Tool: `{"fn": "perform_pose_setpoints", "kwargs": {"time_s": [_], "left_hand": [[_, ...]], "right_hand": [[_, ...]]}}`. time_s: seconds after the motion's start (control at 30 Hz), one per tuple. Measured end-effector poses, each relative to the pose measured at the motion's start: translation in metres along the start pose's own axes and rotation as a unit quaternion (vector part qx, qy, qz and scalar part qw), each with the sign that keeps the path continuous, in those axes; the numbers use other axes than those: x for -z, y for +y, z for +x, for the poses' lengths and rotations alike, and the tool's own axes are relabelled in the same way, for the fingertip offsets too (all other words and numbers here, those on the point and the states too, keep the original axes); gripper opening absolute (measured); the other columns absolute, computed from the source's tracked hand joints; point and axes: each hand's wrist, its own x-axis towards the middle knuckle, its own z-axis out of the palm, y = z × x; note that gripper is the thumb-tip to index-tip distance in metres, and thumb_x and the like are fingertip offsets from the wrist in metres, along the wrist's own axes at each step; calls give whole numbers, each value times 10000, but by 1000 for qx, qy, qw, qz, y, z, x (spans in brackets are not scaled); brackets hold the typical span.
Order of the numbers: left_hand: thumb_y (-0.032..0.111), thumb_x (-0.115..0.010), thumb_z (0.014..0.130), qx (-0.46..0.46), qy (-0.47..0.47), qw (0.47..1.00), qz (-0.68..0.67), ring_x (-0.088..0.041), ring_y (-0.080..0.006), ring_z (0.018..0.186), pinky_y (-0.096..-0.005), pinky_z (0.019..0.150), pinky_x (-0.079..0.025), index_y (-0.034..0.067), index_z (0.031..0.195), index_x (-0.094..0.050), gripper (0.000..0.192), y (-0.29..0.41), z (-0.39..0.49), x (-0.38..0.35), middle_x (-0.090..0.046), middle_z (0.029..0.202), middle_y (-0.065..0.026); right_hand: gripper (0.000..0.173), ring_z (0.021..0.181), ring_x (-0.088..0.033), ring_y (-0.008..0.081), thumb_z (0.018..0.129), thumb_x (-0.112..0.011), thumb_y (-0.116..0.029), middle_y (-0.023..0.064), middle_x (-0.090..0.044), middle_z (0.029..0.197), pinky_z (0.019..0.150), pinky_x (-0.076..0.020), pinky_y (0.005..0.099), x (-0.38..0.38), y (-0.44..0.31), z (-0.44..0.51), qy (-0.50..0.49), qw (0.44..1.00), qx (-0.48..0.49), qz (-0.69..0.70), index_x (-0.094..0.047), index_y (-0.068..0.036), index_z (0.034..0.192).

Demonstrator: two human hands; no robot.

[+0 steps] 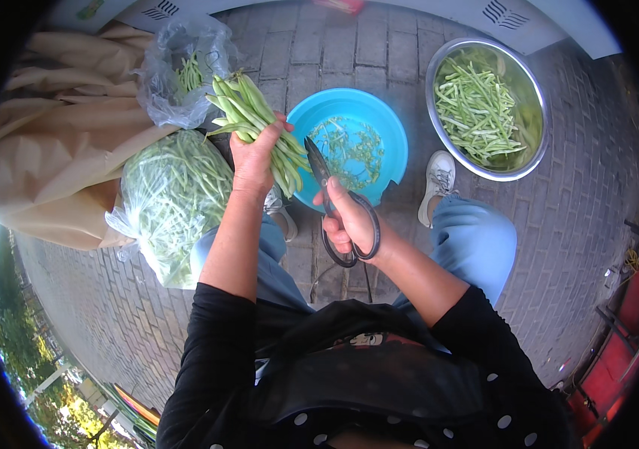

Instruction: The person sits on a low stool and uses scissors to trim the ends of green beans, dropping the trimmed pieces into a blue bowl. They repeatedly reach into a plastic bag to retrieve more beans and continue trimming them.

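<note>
My left hand [255,154] grips a bundle of green beans [249,106], held slantwise over the left rim of a blue plastic basin [395,126]. In my right hand [350,219] is a pair of black-handled scissors [318,160], fingers and thumb around the handles. The scissor tips point up and left, close to the lower ends of the beans; whether they touch is hard to tell. Small green trimmings [353,149] lie scattered inside the basin. To its right stands a steel bowl [544,120] holding a heap of cut green beans [476,109].
A tied clear plastic bag of green beans [179,196] sits left of my leg. Behind it an opened plastic bag [170,112] holds some more beans, beside a brown cloth [61,134]. My white shoes flank the basin on grey brick paving [566,185]. White panels border the far side.
</note>
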Motion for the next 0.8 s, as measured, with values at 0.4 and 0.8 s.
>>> {"fn": "perform_pose_setpoints", "kwargs": {"time_s": [0.4, 0.8], "left_hand": [[205, -510, 878, 45, 210, 899, -383, -579, -297, 949, -461, 925, -465, -10, 985, -538, 242, 13, 34, 39, -604, 955, -133], [197, -563, 824, -8, 127, 923, -363, -577, -279, 855, -440, 867, -484, 23, 911, -544, 195, 4, 27, 13, -599, 875, -123]], "right_hand": [[722, 638, -432, 97, 902, -370, -686, 16, -451, 786, 606, -395, 259, -7, 38, -2, 17, 969, 142, -204, -353, -75, 1287], [776, 635, -429, 96, 873, -426, -704, 32, -446, 812, 575, -412, 265, -31, 34, 13, 32, 993, 101, -44, -354, -53, 1289]]}}
